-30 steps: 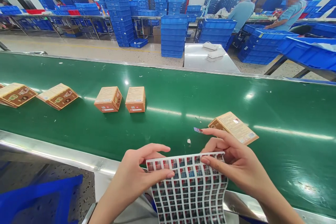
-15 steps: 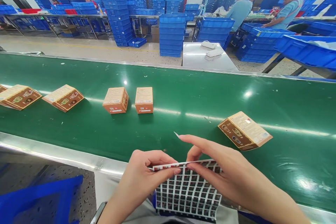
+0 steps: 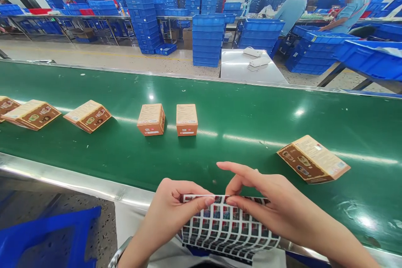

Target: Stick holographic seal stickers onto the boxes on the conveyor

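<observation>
Both hands hold a sheet of small stickers (image 3: 232, 228) at its top edge, above the near rim of the green belt. The sheet is white with rows of dark and red rectangles and curves down toward me. My left hand (image 3: 179, 213) pinches the edge between thumb and fingers. Close beside it, my right hand (image 3: 270, 201) grips the same edge with its thumb and bent fingers, its index finger stretched out above. No sticker can be made out on that fingertip. To the right, a brown and cream box (image 3: 314, 160) lies tilted on the belt, a small shiny patch on its cream face.
On the green conveyor belt (image 3: 238, 113) stand two boxes, one (image 3: 186, 119) just left of centre and another (image 3: 151, 119) beside it. Several flatter cartons (image 3: 88, 116) lie farther left. Beyond are stacked blue crates (image 3: 206, 42), a metal table (image 3: 248, 69) and seated people.
The boxes have moved right along the belt. My right hand shifted left along the sheet's edge, toward my left hand. A small sticker seen earlier on its index fingertip no longer shows there.
</observation>
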### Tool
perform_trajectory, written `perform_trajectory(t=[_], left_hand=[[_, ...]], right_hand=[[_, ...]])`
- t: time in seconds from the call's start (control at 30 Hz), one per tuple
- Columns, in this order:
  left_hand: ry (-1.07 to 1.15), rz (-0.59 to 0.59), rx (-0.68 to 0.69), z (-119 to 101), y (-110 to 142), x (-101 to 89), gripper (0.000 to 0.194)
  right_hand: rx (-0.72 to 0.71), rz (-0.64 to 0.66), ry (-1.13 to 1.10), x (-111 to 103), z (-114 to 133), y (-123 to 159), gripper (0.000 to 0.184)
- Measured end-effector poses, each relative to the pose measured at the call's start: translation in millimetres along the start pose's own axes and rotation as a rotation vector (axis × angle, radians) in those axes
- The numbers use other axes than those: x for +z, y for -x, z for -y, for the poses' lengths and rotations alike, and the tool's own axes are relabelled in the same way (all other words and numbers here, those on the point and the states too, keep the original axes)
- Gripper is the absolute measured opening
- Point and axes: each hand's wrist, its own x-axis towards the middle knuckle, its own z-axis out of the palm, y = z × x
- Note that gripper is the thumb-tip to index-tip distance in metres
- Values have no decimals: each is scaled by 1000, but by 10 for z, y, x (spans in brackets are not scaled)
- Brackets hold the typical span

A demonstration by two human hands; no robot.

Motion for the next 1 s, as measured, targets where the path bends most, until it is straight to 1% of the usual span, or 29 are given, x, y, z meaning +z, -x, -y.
perform_trajectory(t=[0.13, 0.2, 0.27, 0.37, 0.43, 0.53, 0.6, 0.67, 0.73, 0.87, 1.0], left_hand=[[-48, -82, 5, 22, -10, -38, 20], [-29, -114, -11, 18, -3, -55, 20], [11, -117, -42, -3, 11, -53, 20], [81, -120, -112, -37, 30, -21, 12], [104, -94, -137, -37, 35, -3, 17], [76, -41, -85, -7, 30, -5, 17], [56, -49, -48, 9, 19, -20, 17], [48, -78, -33, 11, 0, -36, 14], [47, -93, -37, 8, -28, -44, 13], [50, -79, -60, 25, -95, -28, 14], [-17, -94, -9, 48, -145, -7, 14]], right_hand=[[43, -47, 2, -51, -11, 8, 64], [78, -65, -1, -81, -18, 21, 65], [97, -65, -13, -96, -21, 32, 63], [110, -37, -49, -80, -12, 37, 62], [118, -8, -99, -57, -2, 31, 61], [121, 10, -174, -43, 0, 19, 59], [124, 7, -228, -63, -18, 12, 62], [130, -3, -293, -104, -52, 8, 69], [142, -39, -366, -150, -97, 9, 73], [169, -119, -468, -195, -184, 28, 66], [220, -164, -531, -199, -242, 41, 68]])
